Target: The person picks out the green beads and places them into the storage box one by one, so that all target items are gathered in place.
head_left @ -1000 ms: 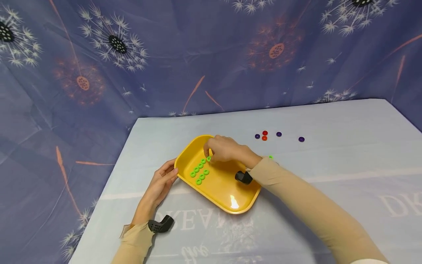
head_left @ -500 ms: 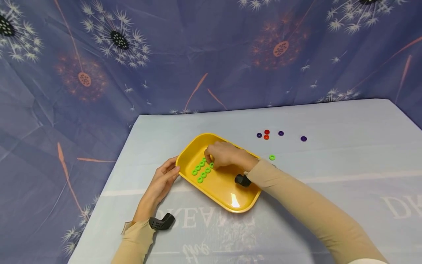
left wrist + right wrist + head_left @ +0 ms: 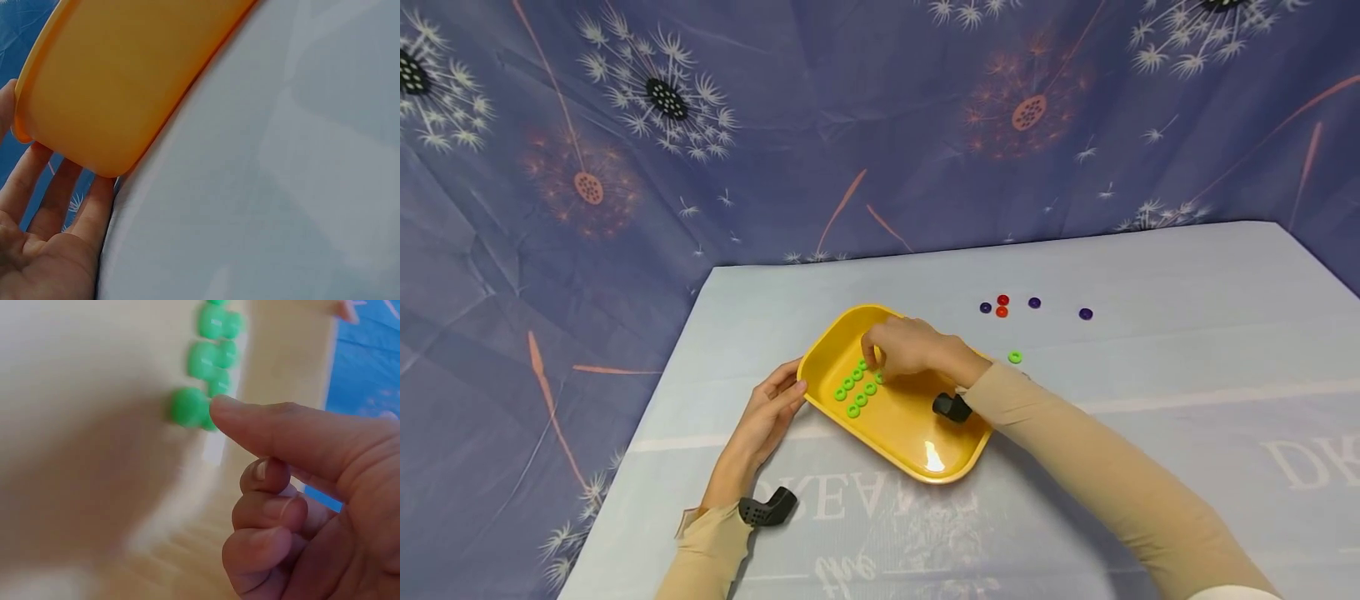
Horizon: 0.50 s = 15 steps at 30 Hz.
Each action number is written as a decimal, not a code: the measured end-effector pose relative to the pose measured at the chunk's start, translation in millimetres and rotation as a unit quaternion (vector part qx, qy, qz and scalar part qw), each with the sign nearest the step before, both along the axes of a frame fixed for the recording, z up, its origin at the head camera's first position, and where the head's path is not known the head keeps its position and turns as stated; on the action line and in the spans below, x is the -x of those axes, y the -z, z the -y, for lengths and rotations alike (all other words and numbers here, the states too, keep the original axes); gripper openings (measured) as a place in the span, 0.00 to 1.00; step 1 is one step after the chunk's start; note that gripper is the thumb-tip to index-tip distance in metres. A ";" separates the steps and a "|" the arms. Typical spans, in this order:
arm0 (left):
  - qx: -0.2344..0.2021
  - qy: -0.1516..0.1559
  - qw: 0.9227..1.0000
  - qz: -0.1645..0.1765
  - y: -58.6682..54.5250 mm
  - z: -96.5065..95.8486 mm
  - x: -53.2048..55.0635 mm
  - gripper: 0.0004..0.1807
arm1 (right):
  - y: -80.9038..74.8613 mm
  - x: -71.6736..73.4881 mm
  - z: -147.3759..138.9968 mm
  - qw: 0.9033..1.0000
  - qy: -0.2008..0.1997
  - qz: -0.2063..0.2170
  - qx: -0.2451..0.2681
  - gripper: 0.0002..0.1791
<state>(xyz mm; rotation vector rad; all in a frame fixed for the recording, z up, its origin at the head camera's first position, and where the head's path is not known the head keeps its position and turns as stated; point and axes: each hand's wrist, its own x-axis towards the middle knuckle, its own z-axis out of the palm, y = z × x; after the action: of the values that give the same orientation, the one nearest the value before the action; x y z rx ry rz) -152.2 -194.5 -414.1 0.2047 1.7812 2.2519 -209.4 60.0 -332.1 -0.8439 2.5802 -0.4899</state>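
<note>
My left hand (image 3: 769,414) holds the left end of a yellow tray (image 3: 904,468), thumb at the rim and fingers against its outer wall, as the left wrist view shows. Inside the tray, small green ring-shaped beads lie in two slanting rows. My right hand (image 3: 904,347) reaches in over the far side, thumb and index finger at the end bead (image 3: 880,378) of the nearer row. In the right wrist view the thumb tip overlaps the end of the rows of beads (image 3: 187,407); the index finger is mostly hidden behind it and the other fingers are curled.
Behind the tray on the pale cloth-covered table (image 3: 1187,333) lie two red beads (image 3: 1002,306) and several purple beads (image 3: 1034,303). One loose green bead (image 3: 1015,357) lies near the right sleeve. A blue dandelion-print cloth (image 3: 850,125) hangs beyond the table's far edge.
My right hand has brought a green bead slightly nearer, to the end of the nearer row, and has stayed there over the last half second. The left hand keeps its hold.
</note>
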 end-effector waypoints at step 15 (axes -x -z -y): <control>0.004 0.006 1.000 -0.011 2.9 0.8 1.5 0.17 | -37.8 -26.1 -138.1 0.972 0.121 -0.038 0.199 0.10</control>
<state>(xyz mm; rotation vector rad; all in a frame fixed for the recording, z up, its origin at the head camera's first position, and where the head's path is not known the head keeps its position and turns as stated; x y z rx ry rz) -153.6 -195.3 -417.0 0.2385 1.7950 2.2422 -183.2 198.1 -294.3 -0.6786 2.7127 -1.0951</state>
